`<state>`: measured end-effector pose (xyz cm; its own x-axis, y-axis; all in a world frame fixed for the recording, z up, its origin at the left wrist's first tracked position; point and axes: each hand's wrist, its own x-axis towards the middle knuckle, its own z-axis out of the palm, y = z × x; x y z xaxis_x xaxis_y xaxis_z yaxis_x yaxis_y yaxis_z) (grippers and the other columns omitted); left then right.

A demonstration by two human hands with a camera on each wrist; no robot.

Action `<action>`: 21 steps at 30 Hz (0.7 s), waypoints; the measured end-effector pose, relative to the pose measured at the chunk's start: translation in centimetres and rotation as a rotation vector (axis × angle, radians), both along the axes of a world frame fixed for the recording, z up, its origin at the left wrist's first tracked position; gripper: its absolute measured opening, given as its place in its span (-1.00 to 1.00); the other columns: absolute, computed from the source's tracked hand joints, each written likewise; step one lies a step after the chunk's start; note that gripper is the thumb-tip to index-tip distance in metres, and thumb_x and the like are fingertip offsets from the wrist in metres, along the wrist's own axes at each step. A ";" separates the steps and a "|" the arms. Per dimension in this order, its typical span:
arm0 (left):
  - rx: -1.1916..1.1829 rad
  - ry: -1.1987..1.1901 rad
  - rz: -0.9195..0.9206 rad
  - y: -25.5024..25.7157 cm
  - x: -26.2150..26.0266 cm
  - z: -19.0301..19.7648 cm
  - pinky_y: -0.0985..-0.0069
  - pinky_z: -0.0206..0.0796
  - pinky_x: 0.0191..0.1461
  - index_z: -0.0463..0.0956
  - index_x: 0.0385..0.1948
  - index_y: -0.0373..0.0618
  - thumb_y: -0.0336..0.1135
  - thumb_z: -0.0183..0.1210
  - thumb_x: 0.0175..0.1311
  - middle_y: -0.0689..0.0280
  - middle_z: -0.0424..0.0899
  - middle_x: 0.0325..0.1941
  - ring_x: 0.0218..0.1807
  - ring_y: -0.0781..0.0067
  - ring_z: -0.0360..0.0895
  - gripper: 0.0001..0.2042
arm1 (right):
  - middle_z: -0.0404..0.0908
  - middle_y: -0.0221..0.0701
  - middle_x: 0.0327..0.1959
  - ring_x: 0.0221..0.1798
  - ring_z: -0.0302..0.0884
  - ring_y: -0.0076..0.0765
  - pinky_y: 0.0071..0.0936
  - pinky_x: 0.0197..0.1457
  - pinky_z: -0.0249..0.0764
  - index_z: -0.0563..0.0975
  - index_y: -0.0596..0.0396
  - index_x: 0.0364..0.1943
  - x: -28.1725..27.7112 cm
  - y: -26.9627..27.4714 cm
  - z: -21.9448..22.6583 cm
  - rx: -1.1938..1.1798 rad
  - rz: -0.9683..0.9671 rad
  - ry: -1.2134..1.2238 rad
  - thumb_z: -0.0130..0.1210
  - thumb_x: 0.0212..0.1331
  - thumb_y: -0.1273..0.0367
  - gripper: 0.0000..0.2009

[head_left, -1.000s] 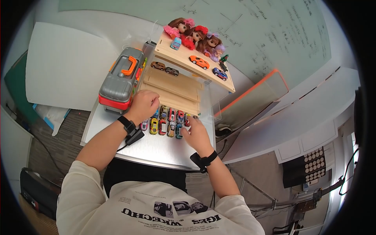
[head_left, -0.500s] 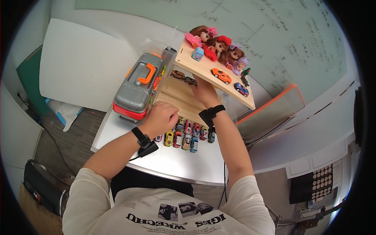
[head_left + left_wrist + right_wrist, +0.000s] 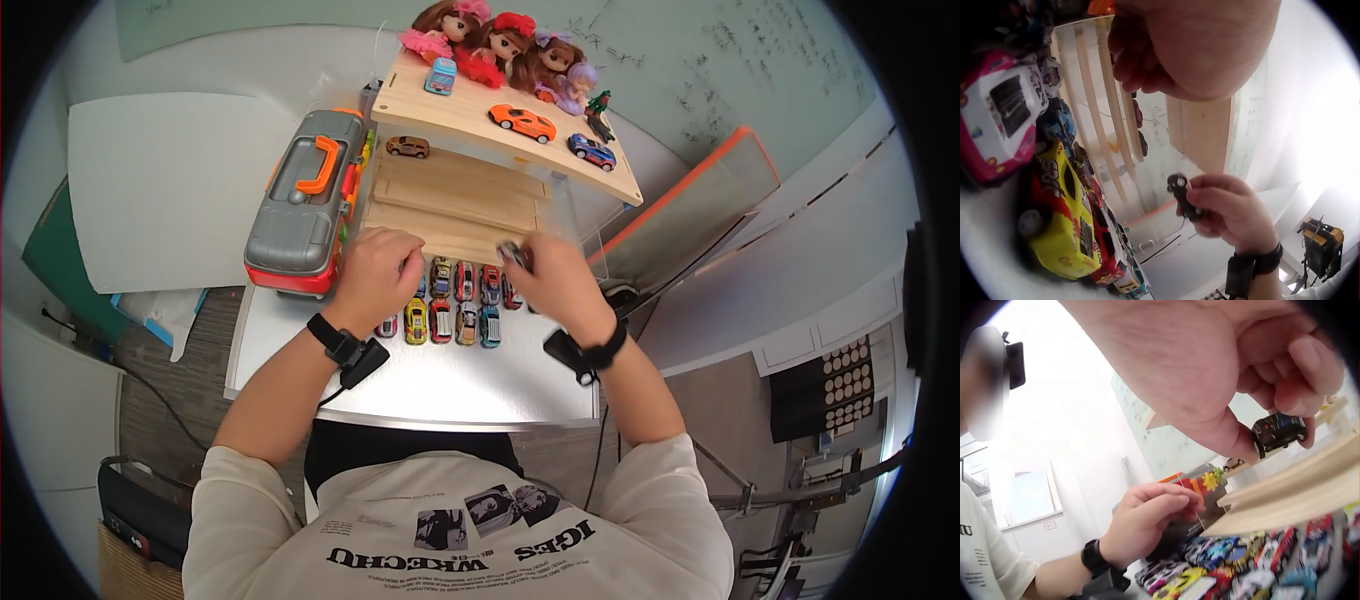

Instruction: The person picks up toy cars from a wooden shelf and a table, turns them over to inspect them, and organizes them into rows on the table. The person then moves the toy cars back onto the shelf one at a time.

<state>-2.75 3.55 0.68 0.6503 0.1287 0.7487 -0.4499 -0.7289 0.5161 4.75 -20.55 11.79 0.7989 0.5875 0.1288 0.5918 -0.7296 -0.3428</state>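
Note:
My right hand point(image 3: 565, 285) pinches a small dark toy car point(image 3: 1280, 434) between thumb and fingers, in front of the wooden shelf's lower steps point(image 3: 455, 215). In the right wrist view the car's wheels show at its lower side. My left hand point(image 3: 378, 275) hovers at the left end of the toy car rows, its fingers loosely curled around nothing. Two rows of colourful toy cars, among them a yellow car point(image 3: 416, 321) and a red car point(image 3: 441, 321), stand on the table beneath both hands. A brown toy car point(image 3: 408, 147) sits alone on the upper step under the top board.
A grey toolbox point(image 3: 305, 200) with an orange handle stands left of the shelf. On the top board point(image 3: 460, 115) are several dolls point(image 3: 505, 50), an orange car point(image 3: 522, 122), a blue car point(image 3: 592, 151) and a small light-blue vehicle point(image 3: 440, 76). An orange-edged panel point(image 3: 690, 200) leans at right.
My right hand reached under the top board, then came back down with the dark car that stood beside the brown one. The left hand stays by the rows, loosely curled.

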 end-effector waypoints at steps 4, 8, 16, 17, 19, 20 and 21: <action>0.034 -0.008 -0.029 -0.6 0.0 0.1 0.21 0.51 0.03 0.71 -0.30 -0.25 -0.53 0.26 0.15 0.11 0.79 -0.27 -0.17 0.01 0.71 -0.88 | 0.65 0.04 -0.46 -0.37 0.66 0.19 -0.04 -0.24 0.55 0.62 0.33 -0.33 -3.8 -5.8 -4.8 -0.027 -0.153 0.081 0.32 0.19 0.26 -0.69; 0.041 0.018 -0.053 -0.9 -0.1 0.2 0.24 0.50 0.04 0.72 -0.28 -0.25 -0.52 0.25 0.21 0.10 0.80 -0.24 -0.15 0.03 0.72 -0.89 | 0.62 0.19 -0.38 -0.26 0.64 0.36 0.07 -0.11 0.57 0.53 0.37 -0.34 -5.9 -6.7 -8.9 0.053 -0.178 0.075 0.29 0.18 0.29 -0.68; 0.066 0.039 -0.005 -0.7 0.1 0.2 0.29 0.54 0.00 0.72 -0.25 -0.25 -0.50 0.23 0.26 0.12 0.81 -0.23 -0.15 0.07 0.74 -0.89 | 0.63 0.15 -0.24 -0.23 0.66 0.31 0.01 -0.04 0.63 0.57 0.36 0.02 -7.6 -6.7 -8.9 0.125 -0.117 0.088 0.27 0.12 0.42 -0.62; 0.062 0.046 -0.001 -0.6 0.2 0.1 0.29 0.54 0.00 0.72 -0.25 -0.25 -0.50 0.23 0.27 0.12 0.81 -0.23 -0.15 0.07 0.74 -0.89 | 0.62 0.12 -0.26 -0.23 0.66 0.29 0.00 -0.05 0.64 0.57 0.30 0.09 -7.6 -6.6 -9.0 0.116 -0.112 0.096 0.24 0.12 0.44 -0.59; 0.060 0.055 0.000 -0.6 0.2 -0.1 0.29 0.54 0.01 0.72 -0.25 -0.25 -0.50 0.23 0.28 0.12 0.81 -0.23 -0.15 0.07 0.74 -0.89 | 0.61 0.10 -0.28 -0.23 0.67 0.27 -0.01 -0.06 0.65 0.58 0.24 0.17 -7.6 -6.6 -9.3 0.108 -0.108 0.104 0.22 0.12 0.46 -0.55; 0.053 0.060 0.006 -0.6 0.3 -0.2 0.29 0.54 0.01 0.72 -0.25 -0.25 -0.50 0.23 0.28 0.12 0.81 -0.23 -0.16 0.07 0.74 -0.89 | 0.61 0.08 -0.28 -0.23 0.67 0.26 -0.01 -0.06 0.66 0.58 0.21 0.18 -7.5 -6.6 -9.7 0.134 -0.107 0.071 0.21 0.14 0.46 -0.55; 0.048 0.065 0.011 -0.6 0.3 -0.3 0.30 0.54 0.00 0.72 -0.25 -0.25 -0.50 0.23 0.29 0.12 0.81 -0.23 -0.16 0.07 0.74 -0.89 | 0.61 0.06 -0.29 -0.23 0.67 0.25 -0.02 -0.07 0.66 0.59 0.18 0.20 -7.4 -6.6 -9.9 0.162 -0.105 0.039 0.20 0.16 0.46 -0.55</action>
